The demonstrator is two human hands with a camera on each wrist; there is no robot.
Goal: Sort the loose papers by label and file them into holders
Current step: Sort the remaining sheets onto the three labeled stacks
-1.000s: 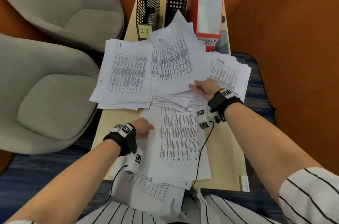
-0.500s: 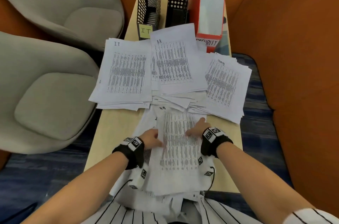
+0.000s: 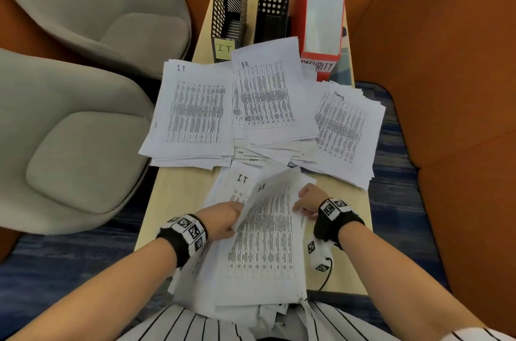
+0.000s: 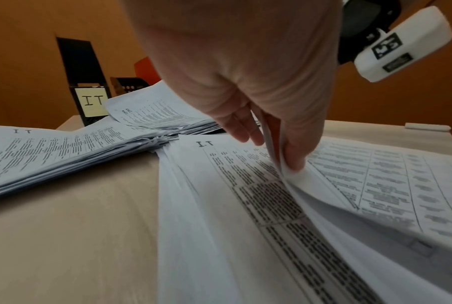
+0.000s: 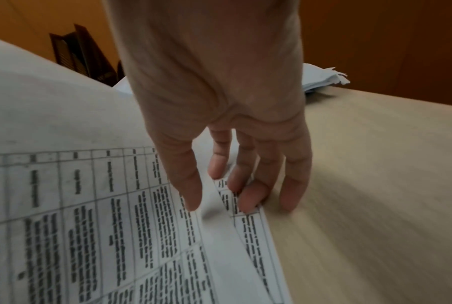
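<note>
Your left hand pinches the H.R. sheet; right hand pinches its far edge. Extra sheets may cling and misfile.

Person's body, seen from above. Both forearms are bare. Each wrist carries a black strap fitted with white blocks printed with black-and-white square markers. A white camera housing bears similar markers; a thin black cable trails below the right wrist. Garment: white with black stripes.
</note>
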